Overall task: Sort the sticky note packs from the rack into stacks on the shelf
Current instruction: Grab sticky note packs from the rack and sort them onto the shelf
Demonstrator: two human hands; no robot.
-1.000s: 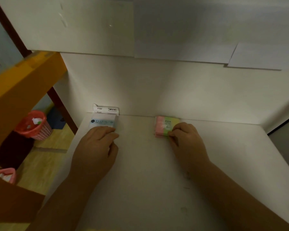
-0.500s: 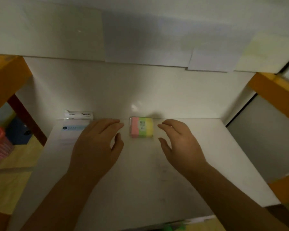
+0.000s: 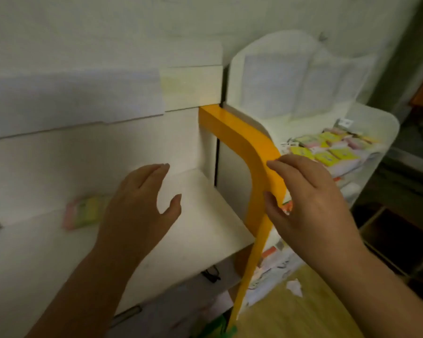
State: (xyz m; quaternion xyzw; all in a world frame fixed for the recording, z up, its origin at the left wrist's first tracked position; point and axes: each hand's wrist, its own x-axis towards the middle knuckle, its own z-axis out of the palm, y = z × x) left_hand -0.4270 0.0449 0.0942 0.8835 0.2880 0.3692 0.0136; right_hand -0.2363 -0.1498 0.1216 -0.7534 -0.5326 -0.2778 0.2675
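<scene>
From the head camera, the orange frame post (image 3: 254,152) curving down past the shelf edge makes a handy landmark. Left of it lies the white shelf (image 3: 205,215), and on that shelf, well to the post's left against the back wall, sits a pink, yellow and green sticky note pack (image 3: 86,211) (blurred, so whether it is one pack or a short stack I cannot tell); it is set back there, I judge, to start a pile with room in front. Right of the post stands the white rack (image 3: 386,123), its upper tray crowded with yellow and pink sticky note packs (image 3: 327,150) waiting to be sorted. The left hand (image 3: 142,208) hovers over the shelf just left of the post, fingers spread and loosely extended, holding nothing. The right hand (image 3: 310,201) is at the post's right side, in front of the rack, fingers relaxed and empty too, seemingly headed for the tray to fetch the next pack.
</scene>
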